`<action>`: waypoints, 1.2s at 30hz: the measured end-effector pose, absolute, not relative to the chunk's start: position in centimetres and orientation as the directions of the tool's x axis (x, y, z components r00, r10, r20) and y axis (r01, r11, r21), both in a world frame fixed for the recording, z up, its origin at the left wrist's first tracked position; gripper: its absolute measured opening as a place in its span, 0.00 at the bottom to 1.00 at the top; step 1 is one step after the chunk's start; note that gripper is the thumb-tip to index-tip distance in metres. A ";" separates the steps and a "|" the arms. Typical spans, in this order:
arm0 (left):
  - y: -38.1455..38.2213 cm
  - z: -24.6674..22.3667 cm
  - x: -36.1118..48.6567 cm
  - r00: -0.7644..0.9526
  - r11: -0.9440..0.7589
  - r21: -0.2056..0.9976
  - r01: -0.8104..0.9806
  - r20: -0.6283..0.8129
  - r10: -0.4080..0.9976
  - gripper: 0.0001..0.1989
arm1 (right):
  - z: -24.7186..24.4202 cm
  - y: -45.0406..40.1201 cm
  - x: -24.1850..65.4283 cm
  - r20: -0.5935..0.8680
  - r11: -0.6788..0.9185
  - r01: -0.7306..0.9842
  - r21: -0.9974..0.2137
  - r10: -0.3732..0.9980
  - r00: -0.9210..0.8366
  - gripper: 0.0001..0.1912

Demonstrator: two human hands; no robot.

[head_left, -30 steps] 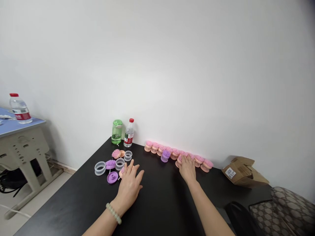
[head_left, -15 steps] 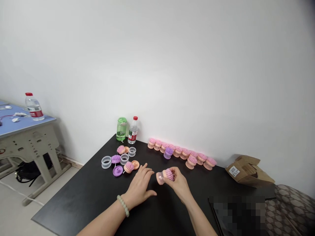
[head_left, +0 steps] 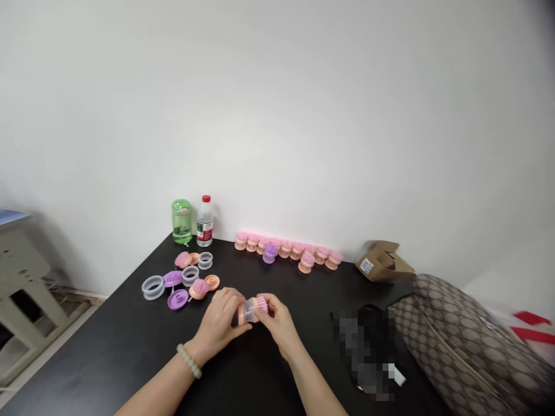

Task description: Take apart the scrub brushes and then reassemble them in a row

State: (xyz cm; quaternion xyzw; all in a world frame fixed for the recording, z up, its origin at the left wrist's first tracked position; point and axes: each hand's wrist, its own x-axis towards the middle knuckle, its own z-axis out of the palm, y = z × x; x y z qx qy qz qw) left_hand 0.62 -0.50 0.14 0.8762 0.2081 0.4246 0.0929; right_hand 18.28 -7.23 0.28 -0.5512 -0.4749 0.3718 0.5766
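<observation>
Both my left hand [head_left: 219, 321] and my right hand [head_left: 277, 323] grip a pink-bristled brush [head_left: 254, 310] with a peach base and a clear ring around it. To the left lie loose parts: clear rings [head_left: 153, 287], a purple disc [head_left: 177, 299], a purple brush head [head_left: 172, 279], a peach disc [head_left: 212, 282] and a pink-bristled brush [head_left: 199, 289]. Farther back, a row of peach brushes with pink bristles [head_left: 286, 249] runs along the wall, with a purple-bristled brush [head_left: 269, 253] just in front of it.
The parts stand on a black table [head_left: 130, 352]. A green bottle [head_left: 181, 222] and a water bottle [head_left: 204, 222] stand at its back corner. On the right are a cardboard box [head_left: 384, 263], a pixelated dark object [head_left: 366, 346] and a patterned bag [head_left: 451, 341].
My left hand has moved right and joined my right hand on the brush. The whole scene has shifted left and up in view as my head turned.
</observation>
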 end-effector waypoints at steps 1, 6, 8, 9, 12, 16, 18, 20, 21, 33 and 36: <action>-0.4 0.1 0.7 0.542 -0.903 0.327 0.280 0.722 0.430 0.16 | 0.5 -7.3 18.4 0.140 0.117 0.101 -0.988 0.953 0.267 0.16; -0.2 0.4 0.6 0.509 -0.924 0.284 0.256 0.773 0.378 0.19 | 1.3 -7.7 18.4 0.171 0.140 0.131 -0.981 0.948 0.269 0.11; -0.2 0.8 0.5 0.515 -0.908 0.336 0.251 0.748 0.419 0.19 | 1.3 -7.9 18.5 0.196 0.161 0.146 -0.976 0.943 0.270 0.15; -0.2 0.9 0.5 0.522 -0.890 0.379 0.252 0.721 0.455 0.18 | 1.3 -8.0 18.5 0.210 0.173 0.154 -0.973 0.940 0.269 0.18; -0.3 1.1 0.4 0.541 -0.821 0.505 0.266 0.626 0.561 0.18 | 1.1 -8.2 18.7 0.270 0.229 0.179 -0.957 0.927 0.260 0.30; -0.4 0.8 0.5 0.534 -0.804 0.535 0.260 0.614 0.581 0.19 | 0.8 -8.1 19.0 0.223 0.190 0.158 -0.969 0.948 0.226 0.36; -0.4 0.6 0.6 0.529 -0.834 0.494 0.246 0.652 0.543 0.20 | 0.8 -8.1 19.0 0.158 0.131 0.144 -0.981 0.968 0.197 0.26; -0.4 0.5 0.6 0.530 -0.855 0.459 0.243 0.675 0.513 0.21 | 1.0 -8.2 19.0 0.157 0.138 0.126 -0.982 0.974 0.160 0.20; -0.4 0.4 0.6 0.530 -0.857 0.453 0.248 0.677 0.511 0.21 | 1.1 -8.3 19.0 0.178 0.163 0.110 -0.980 0.973 0.143 0.21; -0.7 0.4 0.7 0.527 -0.866 0.426 0.263 0.688 0.499 0.21 | 0.5 -8.3 19.4 0.143 0.138 0.053 -0.989 0.981 0.130 0.30; -0.8 0.4 0.7 0.531 -0.865 0.429 0.261 0.684 0.499 0.21 | 0.4 -8.2 19.5 0.065 0.055 0.069 -0.996 0.986 0.151 0.28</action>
